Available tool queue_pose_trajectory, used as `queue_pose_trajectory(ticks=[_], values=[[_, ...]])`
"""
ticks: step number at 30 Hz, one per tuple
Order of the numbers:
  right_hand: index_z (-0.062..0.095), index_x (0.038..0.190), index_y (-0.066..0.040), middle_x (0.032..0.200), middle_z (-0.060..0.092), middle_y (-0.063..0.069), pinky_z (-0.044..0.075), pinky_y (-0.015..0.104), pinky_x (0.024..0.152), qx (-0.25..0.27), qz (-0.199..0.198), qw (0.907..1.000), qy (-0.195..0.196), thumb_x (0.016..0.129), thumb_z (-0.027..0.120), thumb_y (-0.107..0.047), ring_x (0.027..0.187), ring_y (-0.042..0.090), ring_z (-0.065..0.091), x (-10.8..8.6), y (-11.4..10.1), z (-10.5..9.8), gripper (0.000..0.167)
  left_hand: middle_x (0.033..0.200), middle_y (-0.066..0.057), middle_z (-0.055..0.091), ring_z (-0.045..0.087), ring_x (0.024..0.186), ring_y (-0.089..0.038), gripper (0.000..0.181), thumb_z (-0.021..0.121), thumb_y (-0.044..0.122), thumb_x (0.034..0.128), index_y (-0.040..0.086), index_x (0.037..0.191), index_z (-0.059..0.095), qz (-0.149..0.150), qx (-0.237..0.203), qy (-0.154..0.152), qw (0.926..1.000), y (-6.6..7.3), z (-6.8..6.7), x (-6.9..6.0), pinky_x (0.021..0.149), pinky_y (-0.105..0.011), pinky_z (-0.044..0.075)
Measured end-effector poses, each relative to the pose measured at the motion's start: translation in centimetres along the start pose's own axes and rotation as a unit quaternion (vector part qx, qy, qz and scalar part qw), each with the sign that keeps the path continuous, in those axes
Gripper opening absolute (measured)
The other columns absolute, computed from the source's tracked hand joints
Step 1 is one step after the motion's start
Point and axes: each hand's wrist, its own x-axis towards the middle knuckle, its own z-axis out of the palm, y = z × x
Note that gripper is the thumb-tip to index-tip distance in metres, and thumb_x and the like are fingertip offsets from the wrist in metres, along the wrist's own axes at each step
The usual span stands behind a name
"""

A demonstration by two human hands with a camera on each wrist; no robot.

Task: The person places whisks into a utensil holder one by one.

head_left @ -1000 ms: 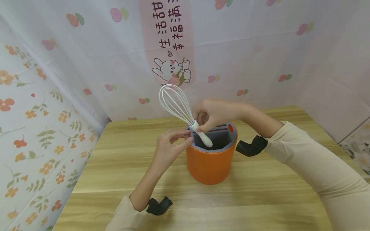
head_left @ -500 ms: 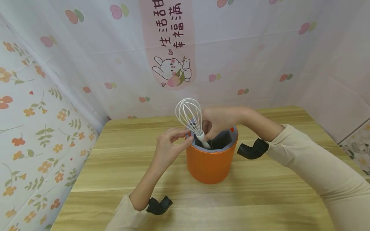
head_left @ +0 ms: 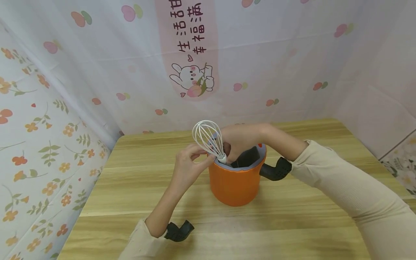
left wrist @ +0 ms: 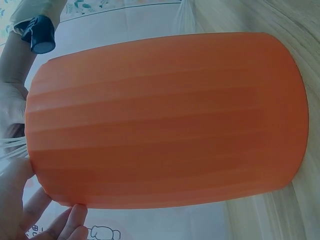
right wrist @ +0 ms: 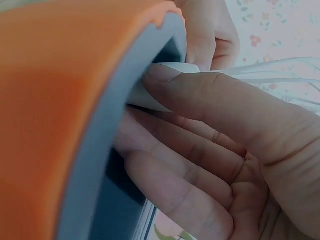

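Observation:
The orange holder (head_left: pixel 235 186) with a grey inner rim stands upright on the wooden table. My right hand (head_left: pixel 238 141) pinches the white whisk (head_left: pixel 208 139) by its handle, which is inside the opening; the wire loops stick up, tilted left. In the right wrist view my thumb presses the white handle (right wrist: pixel 155 95) beside the grey rim (right wrist: pixel 95 135). My left hand (head_left: pixel 190 162) grips the left side of the holder's rim, thumb in front; in the left wrist view its fingers touch the orange wall (left wrist: pixel 165 125). The handle's lower end is hidden.
A white curtain (head_left: pixel 276 54) with fruit prints and a rabbit hangs behind the table (head_left: pixel 146 173). Flower-patterned cloth (head_left: pixel 48 159) lines the left side. Black pieces are fixed at both wrists, the right one (head_left: pixel 276 169) close beside the holder.
My right hand has lowered the whisk, so its handle has gone down into the holder at the left and its loops sit lower and more upright. My left hand has stayed on the rim.

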Motion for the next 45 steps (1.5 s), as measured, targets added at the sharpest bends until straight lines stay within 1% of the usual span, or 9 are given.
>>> queue_pose_trajectory(ticks=[6, 8, 12, 17, 19, 23, 30, 38, 45], values=[[0.061, 0.094, -0.011, 0.078, 0.060, -0.006, 0.047, 0.024, 0.064, -0.037, -0.002, 0.9993, 0.012, 0.075, 0.073, -0.008, 0.071, 0.008, 0.055, -0.2, -0.3, 0.2, 0.022, 0.092, -0.019, 0.064, 0.061, 0.088, -0.030, 0.015, 0.071, -0.004, 0.0753, -0.007, 0.090, 0.069, -0.004, 0.003, -0.005, 1.0000, 2.7, -0.3, -0.2, 0.086, -0.043, 0.049], [0.063, 0.096, -0.010, 0.080, 0.059, -0.005, 0.046, 0.025, 0.065, -0.031, -0.017, 0.9992, 0.019, 0.075, 0.072, -0.008, 0.072, 0.009, 0.054, -0.3, -0.1, 0.3, 0.023, 0.092, -0.019, 0.064, 0.062, 0.087, -0.029, 0.016, 0.071, -0.004, 0.0747, -0.008, 0.090, 0.069, -0.011, 0.009, -0.005, 0.9999, 2.9, -0.3, -0.2, 0.086, -0.041, 0.049], [0.062, 0.102, -0.007, 0.087, 0.060, -0.001, 0.046, 0.026, 0.068, 0.006, -0.018, 0.9995, 0.027, 0.076, 0.071, -0.006, 0.076, 0.013, 0.054, -1.0, 0.2, 0.2, 0.027, 0.093, -0.013, 0.065, 0.062, 0.086, -0.025, 0.018, 0.073, 0.001, 0.0752, -0.003, 0.092, 0.071, -0.017, 0.020, -0.003, 0.9997, 1.3, -0.1, 0.0, 0.086, -0.037, 0.049], [0.064, 0.083, -0.005, 0.069, 0.060, -0.002, 0.045, 0.024, 0.054, 0.037, 0.032, 0.9987, 0.013, 0.079, 0.069, -0.009, 0.059, 0.012, 0.054, -2.0, 0.5, -0.2, 0.008, 0.095, -0.007, 0.065, 0.061, 0.087, -0.021, 0.022, 0.074, 0.010, 0.0770, 0.004, 0.098, 0.072, -0.011, 0.015, -0.005, 0.9998, -0.3, 0.0, 0.0, 0.087, -0.034, 0.048], [0.063, 0.079, -0.006, 0.066, 0.061, -0.001, 0.046, 0.025, 0.053, 0.038, 0.046, 0.9982, 0.009, 0.080, 0.069, -0.011, 0.057, 0.013, 0.056, -2.5, 0.7, -0.3, 0.008, 0.095, -0.005, 0.065, 0.061, 0.088, -0.024, 0.022, 0.073, 0.012, 0.0779, 0.007, 0.100, 0.072, -0.010, 0.013, -0.007, 0.9998, -0.4, -0.1, 0.0, 0.088, -0.033, 0.048], [0.064, 0.083, -0.006, 0.075, 0.066, 0.002, 0.051, 0.028, 0.062, 0.050, 0.054, 0.9972, 0.014, 0.081, 0.068, -0.010, 0.069, 0.014, 0.062, -3.2, 1.1, -0.4, 0.006, 0.095, -0.001, 0.064, 0.061, 0.088, -0.024, 0.022, 0.073, 0.016, 0.0791, 0.011, 0.101, 0.072, -0.012, 0.012, -0.010, 0.9998, -0.4, -0.2, -0.1, 0.089, -0.032, 0.047], [0.065, 0.085, -0.005, 0.080, 0.065, 0.003, 0.052, 0.027, 0.066, 0.073, 0.053, 0.9947, 0.050, 0.082, 0.068, -0.008, 0.074, 0.013, 0.063, -4.9, 1.5, -0.3, 0.006, 0.098, -0.001, 0.064, 0.061, 0.088, -0.017, 0.024, 0.073, 0.017, 0.0791, 0.010, 0.102, 0.072, -0.012, 0.013, -0.011, 0.9998, -0.4, -0.2, -0.1, 0.089, -0.032, 0.047], [0.065, 0.089, -0.003, 0.084, 0.065, 0.005, 0.052, 0.031, 0.071, 0.112, 0.087, 0.9847, 0.102, 0.081, 0.070, -0.009, 0.077, 0.017, 0.063, -7.8, 2.3, -0.5, 0.011, 0.099, 0.000, 0.064, 0.060, 0.088, -0.013, 0.024, 0.073, 0.018, 0.0795, 0.010, 0.103, 0.072, -0.018, 0.010, -0.011, 0.9997, -0.4, -0.1, -0.1, 0.089, -0.032, 0.047], [0.064, 0.093, 0.001, 0.082, 0.066, 0.005, 0.053, 0.029, 0.072, 0.125, 0.116, 0.9751, 0.142, 0.081, 0.070, -0.010, 0.076, 0.018, 0.064, -10.6, 4.5, -0.2, 0.018, 0.098, 0.000, 0.065, 0.061, 0.088, -0.014, 0.024, 0.073, 0.017, 0.0792, 0.010, 0.102, 0.072, -0.024, 0.008, -0.008, 0.9997, -0.4, -0.1, -0.2, 0.089, -0.031, 0.047]])
